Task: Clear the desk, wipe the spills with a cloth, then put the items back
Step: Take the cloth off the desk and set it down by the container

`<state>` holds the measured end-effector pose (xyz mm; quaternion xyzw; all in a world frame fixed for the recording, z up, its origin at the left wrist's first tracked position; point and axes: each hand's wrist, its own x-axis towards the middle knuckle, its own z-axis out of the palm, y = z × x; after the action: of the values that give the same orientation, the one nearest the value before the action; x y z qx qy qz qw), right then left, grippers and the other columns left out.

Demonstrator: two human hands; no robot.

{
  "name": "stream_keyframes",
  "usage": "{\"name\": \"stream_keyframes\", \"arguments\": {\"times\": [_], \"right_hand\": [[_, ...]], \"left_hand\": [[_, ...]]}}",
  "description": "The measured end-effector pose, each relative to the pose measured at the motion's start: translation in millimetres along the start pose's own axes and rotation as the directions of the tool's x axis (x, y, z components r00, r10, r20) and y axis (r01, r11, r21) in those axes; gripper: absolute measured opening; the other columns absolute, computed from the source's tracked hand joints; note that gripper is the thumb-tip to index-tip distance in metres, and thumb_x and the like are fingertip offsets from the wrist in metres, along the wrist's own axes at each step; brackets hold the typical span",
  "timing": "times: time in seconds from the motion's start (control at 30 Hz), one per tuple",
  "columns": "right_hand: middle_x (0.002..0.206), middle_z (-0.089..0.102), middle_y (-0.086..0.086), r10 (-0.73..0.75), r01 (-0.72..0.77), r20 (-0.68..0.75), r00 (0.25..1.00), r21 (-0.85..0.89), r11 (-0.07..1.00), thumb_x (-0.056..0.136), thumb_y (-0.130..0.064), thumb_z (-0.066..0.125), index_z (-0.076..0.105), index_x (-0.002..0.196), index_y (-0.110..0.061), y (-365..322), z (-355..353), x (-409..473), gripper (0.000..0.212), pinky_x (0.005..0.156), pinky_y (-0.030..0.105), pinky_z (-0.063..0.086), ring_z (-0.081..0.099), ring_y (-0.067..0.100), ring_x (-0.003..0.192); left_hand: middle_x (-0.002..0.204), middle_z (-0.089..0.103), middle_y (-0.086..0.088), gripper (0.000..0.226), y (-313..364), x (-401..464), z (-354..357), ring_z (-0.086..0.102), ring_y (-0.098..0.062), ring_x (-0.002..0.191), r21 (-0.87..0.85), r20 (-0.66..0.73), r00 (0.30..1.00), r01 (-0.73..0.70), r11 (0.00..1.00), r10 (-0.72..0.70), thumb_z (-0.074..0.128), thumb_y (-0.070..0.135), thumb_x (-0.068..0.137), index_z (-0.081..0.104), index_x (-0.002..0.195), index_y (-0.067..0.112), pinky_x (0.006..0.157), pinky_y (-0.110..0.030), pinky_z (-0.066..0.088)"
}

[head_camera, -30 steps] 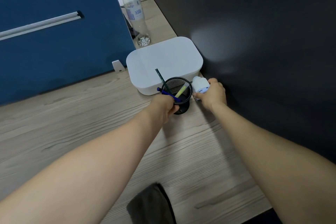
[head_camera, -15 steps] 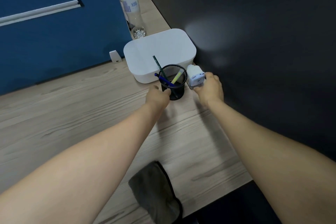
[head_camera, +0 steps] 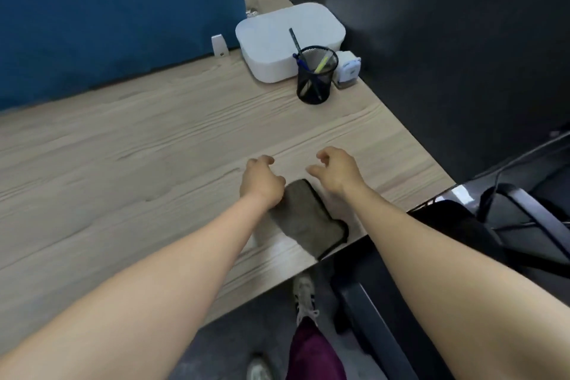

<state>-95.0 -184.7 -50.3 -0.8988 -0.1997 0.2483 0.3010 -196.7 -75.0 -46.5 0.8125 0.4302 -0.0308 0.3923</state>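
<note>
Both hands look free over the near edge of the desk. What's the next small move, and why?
Probably lower the left hand onto the grey cloth and grip it. Both hands are empty, the right hand too, and the pen holder, white box and small white device stand at the far corner.

left hand (head_camera: 261, 179): fingers loosely curled, holding nothing, near the table's front edge | right hand (head_camera: 337, 170): just beside it, fingers loosely curled, holding nothing | both forearms bare, stretched forward over the front edge
</note>
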Motion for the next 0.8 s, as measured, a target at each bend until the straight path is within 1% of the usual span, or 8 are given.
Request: {"name": "stream_keyframes", "arguments": {"times": [0.1,0.23,0.33,0.43,0.5,0.6,0.73,0.8], "right_hand": [[0.131,0.05,0.014,-0.022,0.024,0.04,0.999,-0.032,0.999,0.084,-0.034,0.069,0.052,0.128,-0.006,5,26,-36,0.054,0.091,0.022,0.037,0.051,0.026,0.117],[0.147,0.028,0.008,-0.04,0.074,0.213,0.976,-0.155,0.985,0.08,-0.04,0.071,0.033,0.144,-0.009,15,47,-77,0.081,0.111,0.032,0.029,0.034,0.026,0.132],[0.156,0.014,0.006,-0.063,0.143,0.271,0.961,-0.287,0.947,0.077,-0.028,0.075,0.02,0.149,-0.011,22,52,-91,0.093,0.113,0.026,0.022,0.026,0.025,0.139],[0.156,0.014,0.006,-0.099,0.207,0.267,0.958,-0.413,0.887,0.079,-0.017,0.072,0.019,0.15,-0.013,22,60,-102,0.089,0.109,0.026,0.026,0.03,0.026,0.136],[0.155,0.018,0.004,-0.167,0.283,0.277,0.946,-0.46,0.842,0.081,-0.011,0.068,0.022,0.15,-0.015,20,70,-111,0.083,0.105,0.028,0.031,0.035,0.027,0.131],[0.152,0.025,0.002,-0.271,0.397,0.323,0.907,-0.439,0.806,0.085,-0.007,0.062,0.029,0.148,-0.016,12,85,-129,0.072,0.101,0.028,0.035,0.038,0.027,0.127],[0.149,0.029,0.003,-0.306,0.488,0.445,0.842,-0.384,0.784,0.089,-0.007,0.059,0.035,0.145,-0.014,-13,110,-158,0.061,0.1,0.025,0.034,0.042,0.023,0.127],[0.146,0.031,0.008,-0.331,0.543,0.499,0.801,-0.371,0.754,0.091,-0.009,0.057,0.04,0.142,-0.011,-33,127,-174,0.053,0.099,0.022,0.033,0.043,0.024,0.125]], "left_hand": [[0.14,0.039,-0.012,0.046,-31,-25,2,0.048,-0.03,0.122,-0.018,0.02,1.0,-0.002,1.0,0.002,0.055,0.012,0.089,0.046,0.134,0.01,0.104,-0.034,0.039],[0.138,0.036,-0.009,0.045,-65,-60,5,0.049,-0.027,0.119,-0.039,0.029,1.0,0.011,0.999,-0.01,0.054,0.012,0.091,0.045,0.135,0.011,0.102,-0.031,0.039],[0.139,0.035,-0.009,0.046,-85,-83,5,0.048,-0.027,0.12,-0.034,0.01,0.999,0.03,0.999,-0.03,0.053,0.011,0.091,0.044,0.136,0.013,0.102,-0.031,0.037],[0.139,0.036,-0.008,0.047,-107,-107,2,0.049,-0.027,0.119,-0.056,-0.02,0.995,0.098,0.994,-0.099,0.053,0.011,0.091,0.044,0.136,0.014,0.103,-0.03,0.037],[0.137,0.037,-0.008,0.047,-123,-122,-2,0.049,-0.026,0.119,-0.076,-0.061,0.986,0.152,0.986,-0.156,0.053,0.011,0.089,0.045,0.135,0.013,0.102,-0.028,0.036],[0.136,0.039,-0.009,0.046,-143,-141,-8,0.048,-0.026,0.121,-0.103,-0.118,0.964,0.226,0.969,-0.238,0.054,0.011,0.09,0.046,0.135,0.012,0.102,-0.028,0.035],[0.137,0.038,-0.01,0.047,-168,-173,-22,0.048,-0.027,0.121,-0.183,-0.166,0.935,0.283,0.941,-0.313,0.055,0.013,0.09,0.045,0.136,0.012,0.103,-0.029,0.035],[0.138,0.036,-0.009,0.048,-186,-192,-35,0.048,-0.027,0.12,-0.218,-0.19,0.912,0.322,0.921,-0.364,0.055,0.014,0.091,0.043,0.138,0.013,0.1,-0.03,0.037]]}}
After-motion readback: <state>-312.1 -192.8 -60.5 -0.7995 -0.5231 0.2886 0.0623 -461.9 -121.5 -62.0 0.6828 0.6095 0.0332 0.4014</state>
